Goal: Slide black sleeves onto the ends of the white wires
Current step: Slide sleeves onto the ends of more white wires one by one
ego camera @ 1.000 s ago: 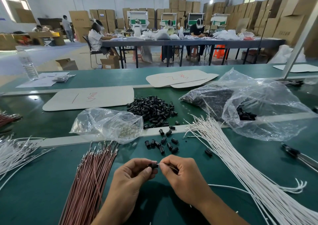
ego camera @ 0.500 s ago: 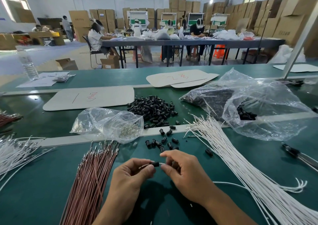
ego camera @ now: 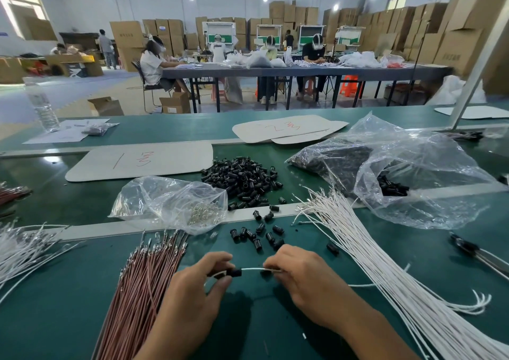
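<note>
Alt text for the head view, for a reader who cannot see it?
Over a green bench, the left hand pinches a black sleeve on a white wire that the right hand pinches. Loose sleeves, a white wire bundle and reddish wires lie around.

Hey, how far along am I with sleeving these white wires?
Done: I can't pick out any finished wires for certain. In hand: your left hand grips a black sleeve sitting on the white wire that your right hand pinches. Left: a large bundle of unsleeved wires on the right and a pile of sleeves.
</note>
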Available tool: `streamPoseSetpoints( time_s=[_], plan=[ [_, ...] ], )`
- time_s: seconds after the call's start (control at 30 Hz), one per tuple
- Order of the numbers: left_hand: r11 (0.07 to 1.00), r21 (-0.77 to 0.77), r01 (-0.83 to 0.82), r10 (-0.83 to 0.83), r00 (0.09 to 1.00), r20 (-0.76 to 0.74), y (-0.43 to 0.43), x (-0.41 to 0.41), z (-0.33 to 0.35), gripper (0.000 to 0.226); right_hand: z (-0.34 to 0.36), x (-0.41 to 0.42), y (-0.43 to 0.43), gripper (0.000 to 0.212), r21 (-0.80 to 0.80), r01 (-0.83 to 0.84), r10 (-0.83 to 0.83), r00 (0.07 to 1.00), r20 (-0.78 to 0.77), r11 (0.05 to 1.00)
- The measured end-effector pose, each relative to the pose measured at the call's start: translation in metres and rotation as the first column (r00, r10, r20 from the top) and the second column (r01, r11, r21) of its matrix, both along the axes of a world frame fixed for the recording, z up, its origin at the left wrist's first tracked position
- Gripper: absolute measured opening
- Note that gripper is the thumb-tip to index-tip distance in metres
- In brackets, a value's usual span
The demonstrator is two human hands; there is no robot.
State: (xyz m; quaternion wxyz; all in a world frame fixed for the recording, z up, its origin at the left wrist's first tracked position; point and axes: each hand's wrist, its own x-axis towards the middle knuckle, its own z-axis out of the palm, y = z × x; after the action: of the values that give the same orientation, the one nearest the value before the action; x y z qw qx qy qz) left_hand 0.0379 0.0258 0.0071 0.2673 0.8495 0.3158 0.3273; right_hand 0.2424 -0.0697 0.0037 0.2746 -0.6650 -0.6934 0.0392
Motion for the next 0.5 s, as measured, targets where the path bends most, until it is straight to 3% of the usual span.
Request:
streamPoseSetpoints(
  time_s=[0.13, 0.23, 0.37, 0.5],
  plan=[
    [0.970, 0.225, 0.088, -0.027, 0.965, -0.261, -0.002, 0.004, -0.005, 0.045, 0.000, -0.005, 0.001, 0.015, 0.055, 0.065, -0.065, 0.998, 0.008, 0.996],
    [0.939, 0.339, 0.065, 0.070, 0.926, -0.372, -0.002, 0.006, -0.006, 0.048, -0.001, -0.013, 0.002, 0.012, 0.058, 0.036, -0.035, 0.999, -0.023, 0.998],
    [0.935, 0.354, -0.006, 0.169, 0.887, -0.429, -0.001, 0.005, -0.008, 0.042, -0.001, -0.013, 0.004, 0.010, 0.118, 0.058, -0.049, 0.996, -0.075, 0.991],
    [0.952, 0.293, 0.088, 0.034, 0.922, -0.386, -0.009, 0.013, -0.009, 0.047, -0.003, -0.026, 0.005, 0.014, 0.118, -0.010, 0.017, 0.999, -0.051, 0.993]
  ],
)
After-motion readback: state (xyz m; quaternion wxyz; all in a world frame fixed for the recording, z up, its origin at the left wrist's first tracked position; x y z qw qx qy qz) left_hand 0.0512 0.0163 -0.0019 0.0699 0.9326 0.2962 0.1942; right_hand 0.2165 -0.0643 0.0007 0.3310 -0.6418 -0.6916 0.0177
